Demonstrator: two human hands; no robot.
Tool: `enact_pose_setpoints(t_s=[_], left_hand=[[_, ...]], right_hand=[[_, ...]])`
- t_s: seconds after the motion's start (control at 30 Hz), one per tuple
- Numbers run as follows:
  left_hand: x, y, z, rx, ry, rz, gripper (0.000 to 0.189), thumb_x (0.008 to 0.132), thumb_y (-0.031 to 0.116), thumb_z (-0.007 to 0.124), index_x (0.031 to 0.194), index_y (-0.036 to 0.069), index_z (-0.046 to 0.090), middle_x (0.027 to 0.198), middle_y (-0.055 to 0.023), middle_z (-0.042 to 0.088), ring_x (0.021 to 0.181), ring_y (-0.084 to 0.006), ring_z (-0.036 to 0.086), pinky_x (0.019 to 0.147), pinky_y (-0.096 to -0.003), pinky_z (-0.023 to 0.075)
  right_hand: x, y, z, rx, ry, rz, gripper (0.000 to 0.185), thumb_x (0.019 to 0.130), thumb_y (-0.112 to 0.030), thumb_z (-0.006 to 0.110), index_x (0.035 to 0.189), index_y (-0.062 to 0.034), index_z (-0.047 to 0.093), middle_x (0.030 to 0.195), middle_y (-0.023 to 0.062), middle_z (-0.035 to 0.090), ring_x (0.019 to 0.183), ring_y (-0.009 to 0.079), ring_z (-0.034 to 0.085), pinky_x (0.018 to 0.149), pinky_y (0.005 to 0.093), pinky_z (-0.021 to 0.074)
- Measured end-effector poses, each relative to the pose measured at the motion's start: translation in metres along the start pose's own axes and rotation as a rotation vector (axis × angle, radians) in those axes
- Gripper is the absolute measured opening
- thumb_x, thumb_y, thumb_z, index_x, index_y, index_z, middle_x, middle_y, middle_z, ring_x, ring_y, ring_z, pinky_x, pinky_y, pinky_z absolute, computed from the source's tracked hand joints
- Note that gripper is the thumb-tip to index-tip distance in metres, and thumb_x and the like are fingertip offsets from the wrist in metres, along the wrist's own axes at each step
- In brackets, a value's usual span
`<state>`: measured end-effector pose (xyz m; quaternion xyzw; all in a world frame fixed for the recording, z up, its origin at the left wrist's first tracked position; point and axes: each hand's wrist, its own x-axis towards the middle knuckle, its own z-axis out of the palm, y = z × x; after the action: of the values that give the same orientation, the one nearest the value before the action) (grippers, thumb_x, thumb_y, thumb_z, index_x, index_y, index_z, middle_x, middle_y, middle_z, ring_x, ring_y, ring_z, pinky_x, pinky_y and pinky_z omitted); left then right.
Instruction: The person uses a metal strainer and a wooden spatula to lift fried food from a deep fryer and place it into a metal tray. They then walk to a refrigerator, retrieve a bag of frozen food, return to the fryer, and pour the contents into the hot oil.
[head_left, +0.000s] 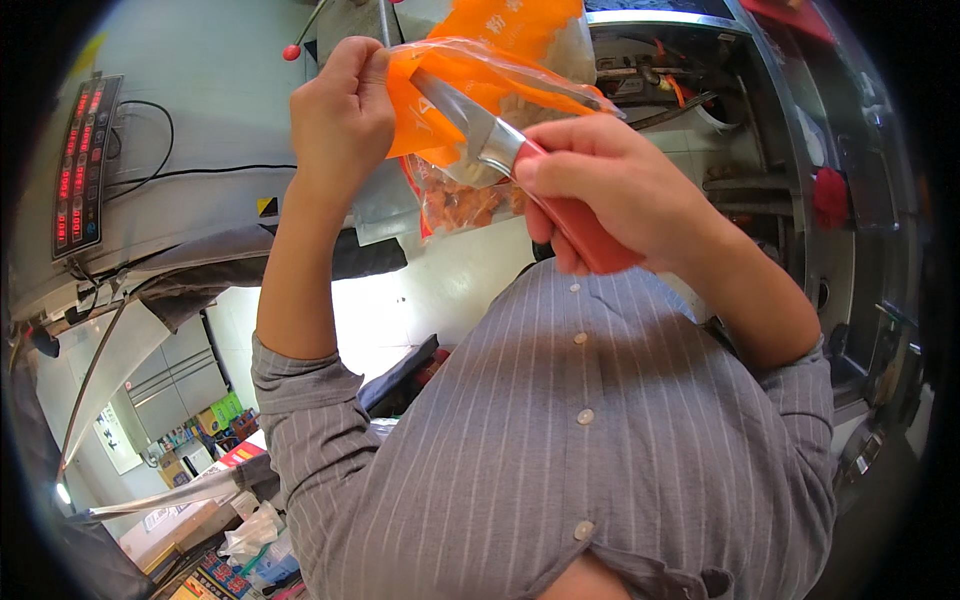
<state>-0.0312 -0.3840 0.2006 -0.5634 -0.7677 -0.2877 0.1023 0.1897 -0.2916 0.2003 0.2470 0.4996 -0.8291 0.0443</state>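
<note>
My left hand (341, 112) pinches the upper left corner of an orange and clear plastic bag (420, 124), which bears writing. In my right hand (600, 176) is the red handle of a knife (581, 229). Its metal blade slants up and left against the bag's top, with the tip near the orange film; whether it has gone through cannot be told. Below hangs or lies a clear packet of reddish-brown food pieces (461, 199), partly covered by the orange bag. Behind stands another orange bag (517, 34) with pale contents.
At the left is a control panel with red digits (86, 165), its black cable (202, 171) running along the metal surface. A metal frame with pipes (675, 82) stands at the right. Lower left, plastic bags (255, 536) and boxes (176, 469) are piled up.
</note>
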Motion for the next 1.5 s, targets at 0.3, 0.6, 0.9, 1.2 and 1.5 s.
enact_pose_setpoints(t_s=[0.3,0.6,0.9,1.2,1.5], left_hand=[[0.005,-0.005,0.0,-0.014,0.028,0.056,0.01,0.094,0.015,0.059,0.095,0.006,0.063,0.066,-0.0109,0.061,0.056,-0.0204,0.058,0.055,-0.0304,0.0472],[0.004,-0.008,-0.004,0.048,0.021,0.036,0.009,0.095,0.016,0.059,0.097,0.008,0.062,0.066,-0.0105,0.063,0.054,-0.0234,0.061,0.053,-0.0313,0.0469],[0.008,-0.032,0.002,-0.128,0.143,-0.205,0.018,0.097,0.019,0.055,0.094,0.003,0.062,0.067,-0.007,0.06,0.057,-0.0126,0.054,0.057,-0.029,0.0445],[0.022,-0.067,0.013,-0.421,0.106,-0.293,0.026,0.1,0.023,0.055,0.106,-0.002,0.06,0.092,-0.0054,0.063,0.083,-0.0119,0.057,0.075,-0.026,0.0481],[0.025,-0.084,0.015,-0.433,0.091,-0.242,0.024,0.102,0.024,0.051,0.102,0.0,0.056,0.091,-0.0035,0.059,0.083,-0.0102,0.052,0.076,-0.0243,0.0457]], right_hand=[[0.013,-0.002,0.018,0.112,-0.018,-0.063,0.02,0.09,-0.016,0.055,0.08,0.0003,0.058,0.067,0.0106,0.061,0.047,0.0167,0.056,0.045,0.0291,0.0476],[0.028,0.011,0.029,0.057,-0.105,-0.104,0.019,0.088,-0.014,0.053,0.083,0.0024,0.059,0.074,0.0114,0.061,0.054,0.0161,0.059,0.046,0.0292,0.0474],[-0.059,0.022,-0.046,-0.137,-0.055,-0.093,0.024,0.09,-0.015,0.057,0.107,0.0018,0.062,0.069,0.0068,0.059,0.052,0.0111,0.056,0.044,0.0247,0.0459],[-0.19,0.013,-0.154,0.197,0.934,-0.779,0.047,0.093,-0.016,0.056,0.138,-0.0103,0.043,0.083,0.008,0.057,0.056,0.0085,0.049,0.043,0.0193,0.0345],[-0.298,-0.071,-0.218,0.061,1.407,-1.099,0.005,0.086,-0.006,0.054,0.087,-0.006,0.058,0.072,0.0052,0.052,0.054,0.014,0.048,0.042,0.0252,0.0369]])
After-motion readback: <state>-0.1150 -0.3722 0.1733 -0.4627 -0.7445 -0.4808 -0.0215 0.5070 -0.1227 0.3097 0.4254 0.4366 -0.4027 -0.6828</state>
